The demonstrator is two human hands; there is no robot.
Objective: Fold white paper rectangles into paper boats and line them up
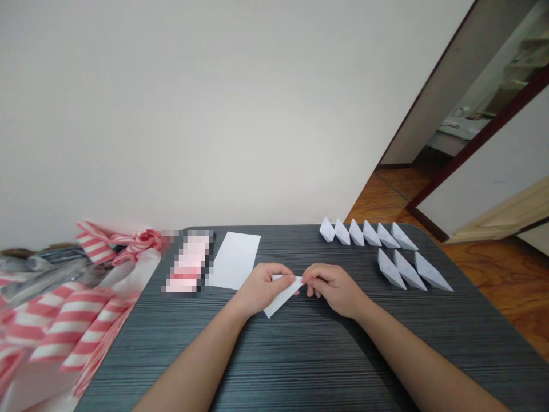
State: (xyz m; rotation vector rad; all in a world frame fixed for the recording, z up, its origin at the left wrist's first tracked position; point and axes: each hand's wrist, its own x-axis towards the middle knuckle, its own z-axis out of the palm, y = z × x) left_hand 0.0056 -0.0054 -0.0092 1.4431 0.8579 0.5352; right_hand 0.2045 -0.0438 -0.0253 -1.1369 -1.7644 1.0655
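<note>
Both hands meet over the middle of a dark striped table (300,355). My left hand (261,286) is closed on a small folded white paper piece (281,298), its fingers curled over the upper edge. My right hand (332,286) pinches the same paper's right tip. The paper's lower corner points toward me and rests on or just above the table. A flat white sheet (234,260) lies just beyond my left hand.
Several folded white paper boats stand in two rows at the far right, one row (369,233) behind the other (412,270). A blurred pink item (187,268) lies left of the sheet. Red-and-white striped cloth (64,320) is heaped at the left. An open doorway shows wooden floor at right.
</note>
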